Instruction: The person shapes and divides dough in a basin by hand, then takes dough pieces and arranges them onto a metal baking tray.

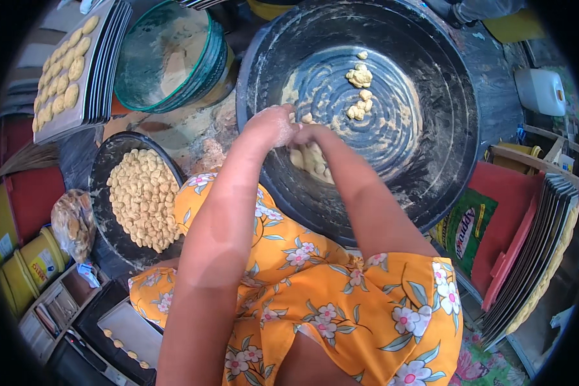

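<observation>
**Hand position at the dough basin**

Both hands meet just left of centre frame, inside the large black basin (460,128). The left hand (273,125) is dusted with flour, its fingers curled inward. The right hand (312,135) lies against it, fingers bent toward the left hand. The two hands touch; whether either is closed on a piece of dough cannot be told, since the palms face away from the camera.

Directly below the hands, a mass of pale dough (312,161) rests against the near wall of the basin. Small dough lumps (359,77) lie apart from it, higher in the basin at upper centre.

At left of frame, a smaller black bowl (103,167) holds many shaped dough pieces (143,198). At upper left, a tray (93,77) carries rows of flat formed pieces.
</observation>
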Demonstrator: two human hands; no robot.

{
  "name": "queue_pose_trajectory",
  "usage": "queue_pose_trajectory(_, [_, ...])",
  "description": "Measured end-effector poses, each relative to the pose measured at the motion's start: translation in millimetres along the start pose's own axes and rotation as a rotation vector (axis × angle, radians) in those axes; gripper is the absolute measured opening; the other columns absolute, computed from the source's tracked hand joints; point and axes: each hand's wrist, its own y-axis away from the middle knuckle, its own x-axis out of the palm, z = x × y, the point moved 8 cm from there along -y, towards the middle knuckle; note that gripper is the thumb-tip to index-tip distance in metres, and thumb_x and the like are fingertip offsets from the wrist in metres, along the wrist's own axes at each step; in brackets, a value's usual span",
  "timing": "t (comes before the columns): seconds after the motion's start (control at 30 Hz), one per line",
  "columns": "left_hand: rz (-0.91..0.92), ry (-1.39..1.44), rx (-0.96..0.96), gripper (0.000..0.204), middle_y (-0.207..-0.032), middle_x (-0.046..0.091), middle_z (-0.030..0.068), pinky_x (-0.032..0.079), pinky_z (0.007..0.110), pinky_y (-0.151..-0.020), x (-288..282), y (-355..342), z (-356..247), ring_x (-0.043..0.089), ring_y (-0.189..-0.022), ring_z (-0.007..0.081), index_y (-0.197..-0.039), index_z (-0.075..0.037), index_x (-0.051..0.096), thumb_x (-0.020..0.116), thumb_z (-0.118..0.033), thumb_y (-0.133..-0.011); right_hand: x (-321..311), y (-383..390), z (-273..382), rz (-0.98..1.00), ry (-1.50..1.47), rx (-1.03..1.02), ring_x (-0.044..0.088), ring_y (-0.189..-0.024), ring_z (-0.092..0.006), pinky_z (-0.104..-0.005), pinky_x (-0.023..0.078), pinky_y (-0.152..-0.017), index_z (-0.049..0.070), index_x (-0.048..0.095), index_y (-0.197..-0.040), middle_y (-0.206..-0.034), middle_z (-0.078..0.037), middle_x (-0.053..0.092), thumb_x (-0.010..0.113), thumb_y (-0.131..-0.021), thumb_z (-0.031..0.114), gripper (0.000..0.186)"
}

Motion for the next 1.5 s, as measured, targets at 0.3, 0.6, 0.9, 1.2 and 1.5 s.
queue_pose_trajectory(0.3, [-0.03,-0.012,-0.068,0.055,-0.115,0.058,0.0255,0.043,0.041,-0.094,-5.6,10.9,18.2,0.054,-0.11,0.0379,-0.126,-0.003,0.051,0.062,-0.034,-0.082,-43.4,86.4,-17.9,-0.917,-0.227,0.3,0.036,-0.127,-0.0337,-0.0529,0.033,-0.101,0.02,0.053,-0.126,-0.136,-0.016,0.04,0.069,-0.072,0.036,0.059])
queue_pose_trajectory(0.6, [-0.028,0.002,-0.117,0.054,-0.113,0.059,0.0258,0.043,0.041,-0.092,-3.7,23.8,33.1,0.056,-0.108,0.0379,-0.123,-0.001,0.052,0.062,-0.034,-0.082,-40.3,55.7,40.3,-0.537,0.318,0.108,0.034,-0.129,-0.0256,-0.0628,0.023,-0.103,0.027,0.055,-0.121,-0.135,-0.005,0.041,0.058,-0.08,0.035,0.042])
queue_pose_trajectory(0.9, [-0.013,-0.031,-0.023,0.056,-0.115,0.058,0.0255,0.043,0.041,-0.093,6.3,4.4,3.2,0.055,-0.11,0.0378,-0.127,-0.002,0.05,0.062,-0.035,-0.082,62.1,125.4,-19.4,-0.547,0.125,0.187,0.031,-0.131,-0.0364,-0.0581,0.034,-0.1,0.029,0.054,-0.126,-0.136,-0.011,0.039,0.066,-0.072,0.048,0.059])
queue_pose_trajectory(1.2, [-0.02,-0.035,-0.042,0.058,-0.115,0.058,0.0258,0.044,0.04,-0.092,6.9,16.2,12.3,0.057,-0.108,0.0374,-0.128,-0.005,0.051,0.064,-0.036,-0.081,100.0,178.9,-80.2,-0.43,-0.142,0.503,0.045,-0.118,-0.0423,-0.0482,0.042,-0.096,0.022,0.05,-0.129,-0.132,-0.021,0.036,0.074,-0.062,0.053,0.077])
queue_pose_trajectory(1.5, [-0.023,-0.01,-0.045,0.057,-0.115,0.059,0.0234,0.044,0.04,-0.093,3.1,29.9,5.2,0.056,-0.109,0.0359,-0.127,-0.004,0.051,0.065,-0.034,-0.08,104.3,171.0,-99.9,-0.257,-0.687,0.142,0.058,-0.102,-0.025,-0.041,0.046,-0.09,0.008,0.057,-0.11,-0.104,-0.013,0.059,0.076,-0.066,0.021,0.049])
